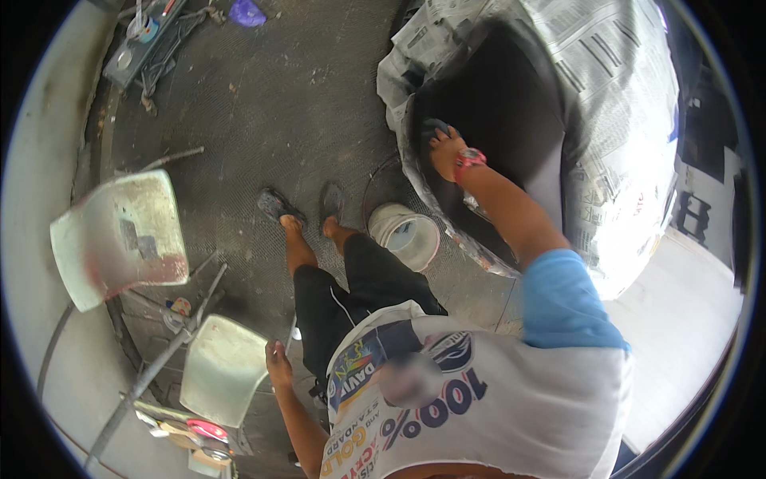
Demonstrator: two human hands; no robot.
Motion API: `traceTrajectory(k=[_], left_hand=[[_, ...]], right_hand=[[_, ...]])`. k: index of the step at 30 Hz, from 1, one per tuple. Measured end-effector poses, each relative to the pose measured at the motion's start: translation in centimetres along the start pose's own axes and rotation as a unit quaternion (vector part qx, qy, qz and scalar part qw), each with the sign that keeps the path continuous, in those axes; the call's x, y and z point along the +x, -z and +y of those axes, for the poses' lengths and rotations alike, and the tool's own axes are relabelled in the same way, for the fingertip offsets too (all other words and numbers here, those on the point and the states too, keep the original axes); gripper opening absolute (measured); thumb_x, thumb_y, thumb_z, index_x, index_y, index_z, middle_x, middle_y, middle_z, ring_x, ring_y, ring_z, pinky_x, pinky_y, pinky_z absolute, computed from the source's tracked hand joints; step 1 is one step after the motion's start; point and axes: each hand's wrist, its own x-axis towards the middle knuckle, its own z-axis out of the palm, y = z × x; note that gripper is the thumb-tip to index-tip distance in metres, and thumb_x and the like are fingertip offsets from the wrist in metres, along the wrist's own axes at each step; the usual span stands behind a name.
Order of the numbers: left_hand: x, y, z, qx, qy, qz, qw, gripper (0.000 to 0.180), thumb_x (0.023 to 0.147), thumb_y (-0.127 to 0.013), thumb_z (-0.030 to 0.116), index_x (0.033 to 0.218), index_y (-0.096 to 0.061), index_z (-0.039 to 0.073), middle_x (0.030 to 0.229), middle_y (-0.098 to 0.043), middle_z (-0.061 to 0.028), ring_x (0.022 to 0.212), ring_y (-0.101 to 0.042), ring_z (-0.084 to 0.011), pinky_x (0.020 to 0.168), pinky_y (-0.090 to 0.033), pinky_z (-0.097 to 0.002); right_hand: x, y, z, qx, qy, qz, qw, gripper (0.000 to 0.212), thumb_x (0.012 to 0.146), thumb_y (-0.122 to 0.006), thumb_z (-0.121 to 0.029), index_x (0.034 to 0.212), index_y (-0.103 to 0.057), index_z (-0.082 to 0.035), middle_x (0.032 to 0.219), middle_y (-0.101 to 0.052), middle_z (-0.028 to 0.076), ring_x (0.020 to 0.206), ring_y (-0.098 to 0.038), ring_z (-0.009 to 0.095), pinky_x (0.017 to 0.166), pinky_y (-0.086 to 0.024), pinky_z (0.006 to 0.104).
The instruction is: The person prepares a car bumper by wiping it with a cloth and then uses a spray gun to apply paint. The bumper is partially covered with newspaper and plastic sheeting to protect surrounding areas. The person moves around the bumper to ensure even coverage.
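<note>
My right hand (pixel 448 153) reaches out, fingers bent over a dark grey pad (pixel 435 126) pressed on a curved matte black panel (pixel 499 100). The pad is partly covered by the fingers, and I cannot tell whether it is sandpaper or a sponge. Sheets of newspaper (pixel 606 72) surround the panel and drape over the large rounded body it belongs to. Low at my left side hangs my left hand (pixel 278 366), fingers loosely apart with nothing seen in them, near the edge of a pale chair seat (pixel 223 371).
A whitish bucket (pixel 431 243) with liquid inside stands on the floor below the panel, near my feet. A second worn pale seat (pixel 120 235) and metal tubes (pixel 152 371) lie to the left. A small bench (pixel 136 60) with containers stands far left, near a purple bag (pixel 246 12).
</note>
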Motion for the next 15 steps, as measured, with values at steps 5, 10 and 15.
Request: traceTrajectory(k=[5, 10, 15], left_hand=[[9.8, 3.4, 0.7, 0.083, -0.018, -0.077, 0.993, 0.06, 0.113, -0.057, 0.044, 0.151, -0.057, -0.003, 0.139, -0.068, -0.024, 0.124, -0.066, -0.0322, 0.109, -0.049, -0.0393], [13.1, 6.0, 8.9, -0.025, -0.021, -0.053, 0.998, 0.076, 0.111, -0.058, 0.057, 0.157, -0.051, -0.003, 0.146, -0.063, -0.02, 0.132, -0.061, -0.0279, 0.114, -0.047, -0.0398], [12.4, 11.3, 15.7, -0.007, -0.039, -0.018, 0.999, 0.068, 0.115, -0.056, 0.047, 0.163, -0.046, 0.001, 0.154, -0.059, -0.0159, 0.138, -0.059, -0.0259, 0.115, -0.045, -0.0386]], right_hand=[[-16.4, 9.4, 6.4, 0.036, -0.076, 0.042, 0.996, 0.048, 0.095, -0.062, -0.025, 0.142, -0.073, -0.02, 0.165, -0.052, 0.009, 0.164, -0.032, 0.033, 0.135, -0.012, 0.062], [-14.1, 13.1, 12.8, -0.032, -0.207, 0.128, 0.969, 0.043, 0.1, -0.057, -0.026, 0.139, -0.074, -0.017, 0.162, -0.054, 0.012, 0.162, -0.033, 0.036, 0.134, -0.012, 0.064], [-4.3, 12.7, 15.5, -0.052, -0.26, 0.139, 0.954, 0.05, 0.103, -0.053, -0.027, 0.151, -0.066, -0.017, 0.166, -0.051, 0.012, 0.163, -0.032, 0.037, 0.134, -0.01, 0.0637]])
